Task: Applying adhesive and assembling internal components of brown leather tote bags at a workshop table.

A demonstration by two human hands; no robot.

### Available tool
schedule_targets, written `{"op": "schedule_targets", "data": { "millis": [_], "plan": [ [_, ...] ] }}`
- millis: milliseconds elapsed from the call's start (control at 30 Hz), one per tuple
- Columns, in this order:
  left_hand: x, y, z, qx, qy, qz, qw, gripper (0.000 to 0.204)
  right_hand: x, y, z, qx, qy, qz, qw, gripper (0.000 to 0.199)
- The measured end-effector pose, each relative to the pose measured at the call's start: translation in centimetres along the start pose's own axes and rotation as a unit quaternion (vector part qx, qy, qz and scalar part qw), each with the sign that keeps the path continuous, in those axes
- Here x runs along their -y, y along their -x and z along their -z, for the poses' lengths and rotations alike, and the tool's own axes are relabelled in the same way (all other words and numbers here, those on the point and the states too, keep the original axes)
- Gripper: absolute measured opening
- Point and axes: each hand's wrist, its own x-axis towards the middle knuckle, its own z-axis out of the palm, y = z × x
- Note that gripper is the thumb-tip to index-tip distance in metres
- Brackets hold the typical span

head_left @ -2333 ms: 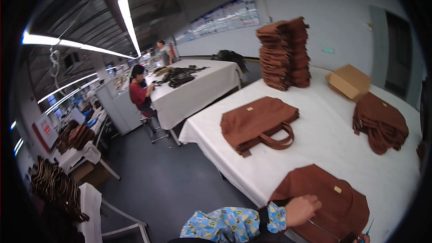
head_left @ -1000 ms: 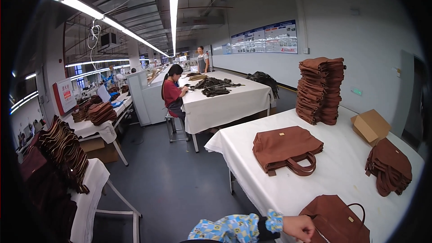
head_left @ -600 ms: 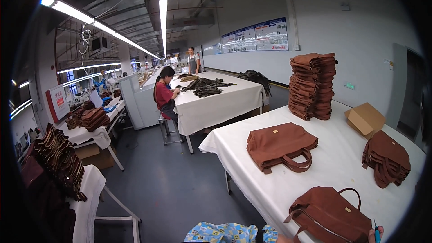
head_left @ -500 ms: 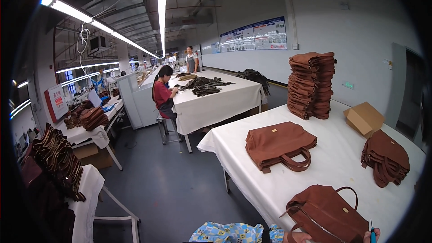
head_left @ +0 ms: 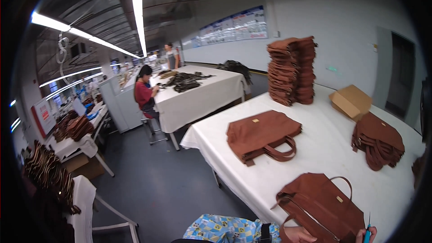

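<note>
A reddish-brown handbag [head_left: 324,204] with a long zipper, a looped handle and a small gold plate lies at the near edge of the white-covered table. My left hand [head_left: 300,235] grips its near side, by the zipper and a strap; the lower part of the hand is cut off by the frame. At the bag's right corner my right hand [head_left: 361,236] is closed around a teal-handled tool [head_left: 368,234] with a thin pointed metal tip, standing upright. A patterned blue sleeve [head_left: 225,229] covers my left arm.
Another brown handbag [head_left: 263,135] lies flat farther up the table [head_left: 225,141]. Behind it rises a tall stack of brown bags [head_left: 291,69]; an open cardboard box [head_left: 351,101] and a bag pile [head_left: 379,139] are at right. A person in red [head_left: 143,90] sits at the far table.
My view has turned, so the scene sits farther left and slightly higher. Both hands stay at the same handbag, with the pointed tool still in my right hand.
</note>
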Motion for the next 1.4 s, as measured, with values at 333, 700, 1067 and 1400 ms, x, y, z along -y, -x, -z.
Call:
{"op": "schedule_targets", "data": {
  "millis": [333, 700, 1067, 1400],
  "plan": [
    [-1.8, -0.9, -2.2, -0.08, -0.037, 0.073, 0.993, 0.031, -2.0, 0.6, 1.8, 0.049, 0.112, 0.188, 0.975, 0.025],
    [-1.4, -1.8, -3.0, -0.052, -0.125, -0.068, 0.988, 0.017, -2.4, 0.3, 3.0, 0.091, 0.132, 0.174, 0.972, 0.025],
    [-2.1, -1.5, -2.7, -0.063, -0.311, -0.02, 0.948, 0.034, -2.6, -0.5, 9.9, -0.098, 0.174, 0.165, 0.966, 0.024],
    [-1.8, -1.5, -4.2, -0.145, -0.187, -0.047, 0.971, 0.005, 1.1, -2.2, 17.4, -0.295, 0.202, 0.172, 0.918, 0.015]
  ]
}}
